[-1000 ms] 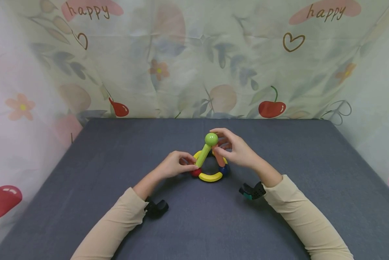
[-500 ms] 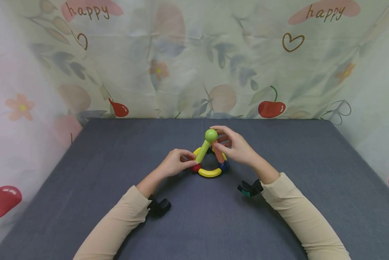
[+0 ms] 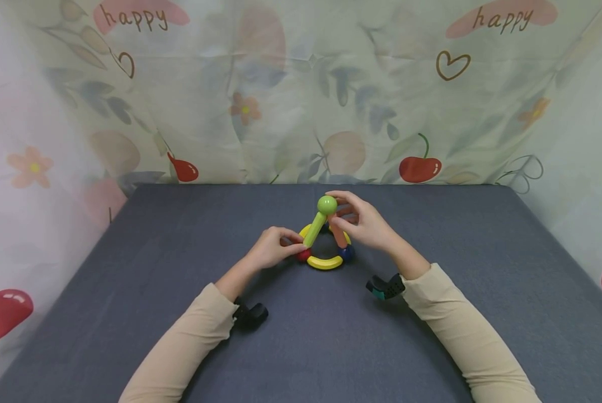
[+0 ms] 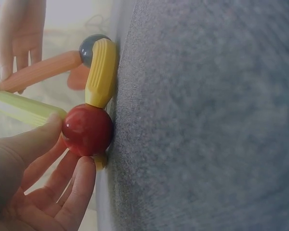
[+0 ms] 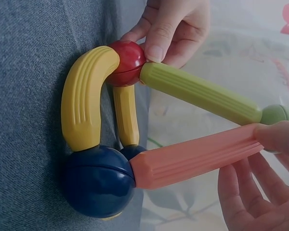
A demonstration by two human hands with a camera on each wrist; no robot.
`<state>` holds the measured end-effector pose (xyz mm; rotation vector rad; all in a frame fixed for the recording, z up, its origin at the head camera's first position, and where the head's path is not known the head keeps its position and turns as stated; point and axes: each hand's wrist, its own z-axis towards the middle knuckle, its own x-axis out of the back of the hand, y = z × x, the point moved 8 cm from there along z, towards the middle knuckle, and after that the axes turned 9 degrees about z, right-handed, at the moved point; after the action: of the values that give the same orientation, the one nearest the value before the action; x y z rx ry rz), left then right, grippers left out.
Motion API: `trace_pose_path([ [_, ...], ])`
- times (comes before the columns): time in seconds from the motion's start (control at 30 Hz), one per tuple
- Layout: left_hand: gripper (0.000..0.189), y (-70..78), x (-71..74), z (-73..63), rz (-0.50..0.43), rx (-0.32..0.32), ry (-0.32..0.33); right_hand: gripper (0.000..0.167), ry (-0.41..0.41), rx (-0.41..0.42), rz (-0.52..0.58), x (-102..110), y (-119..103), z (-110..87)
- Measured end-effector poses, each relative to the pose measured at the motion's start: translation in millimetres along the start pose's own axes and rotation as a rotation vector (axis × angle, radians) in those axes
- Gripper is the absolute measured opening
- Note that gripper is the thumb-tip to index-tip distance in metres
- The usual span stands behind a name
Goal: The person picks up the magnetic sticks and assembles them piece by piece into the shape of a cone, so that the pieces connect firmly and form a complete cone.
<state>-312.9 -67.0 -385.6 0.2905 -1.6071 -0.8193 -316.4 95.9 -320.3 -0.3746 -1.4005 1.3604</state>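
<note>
A magnetic-stick toy stands on the dark table, with curved yellow sticks (image 3: 324, 263) joined by balls into a ring at its base. A green stick (image 3: 314, 229) and an orange stick (image 5: 197, 156) lean up from the ring and meet at a green ball (image 3: 327, 205). My left hand (image 3: 276, 246) holds the red ball (image 4: 88, 130) between thumb and fingers, the thumb right at the green stick's lower end. With my right hand (image 3: 365, 224) I pinch the orange stick near its top, the forefinger reaching over beside the green ball. A dark blue ball (image 5: 98, 180) sits under the orange stick.
The grey-blue cloth table (image 3: 321, 347) spreads around the toy. Behind it hangs a patterned curtain (image 3: 301, 112), close to the table's back edge. Black wrist cameras (image 3: 250, 317) sit under both forearms.
The whole toy and both hands have shifted a little toward the back of the table. The hold of each hand looks the same.
</note>
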Motion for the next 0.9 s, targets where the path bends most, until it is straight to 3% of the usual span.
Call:
trace_pose_path([
  [0.7, 0.028, -0.6, -0.2, 1.9, 0.002, 0.014, -0.004, 0.051, 0.004, 0.002, 0.009, 1.2, 0.3, 1.0],
  [0.9, 0.03, -3.9, 4.0, -0.5, -0.02, 0.024, -0.008, 0.051, 0.025, -0.039, 0.006, 7.9, 3.7, -2.5],
])
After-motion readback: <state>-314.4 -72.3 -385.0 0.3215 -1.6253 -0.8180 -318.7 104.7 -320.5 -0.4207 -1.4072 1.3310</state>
